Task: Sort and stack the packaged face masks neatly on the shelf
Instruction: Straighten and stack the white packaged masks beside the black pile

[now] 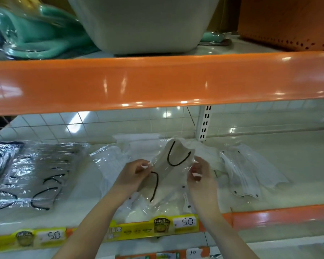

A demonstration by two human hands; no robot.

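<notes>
I hold a beige face mask with black ear loops (168, 165) in a clear wrapper, tilted, above the middle of the white shelf (288, 161). My left hand (135, 174) pinches its left edge and my right hand (200, 174) pinches its right edge. Under it lie several white packaged masks (112, 165). A stack of grey masks with black loops (37, 176) in clear wrappers fills the shelf's left side. More white masks (250, 174) lie fanned out to the right.
An orange shelf edge (157, 81) overhangs just above, carrying a white tub (142, 25), teal goods (41, 34) and an orange basket (288, 21). Yellow price strips marked 5.0 (185, 222) line the front rail. A slotted upright (204, 124) stands at the back.
</notes>
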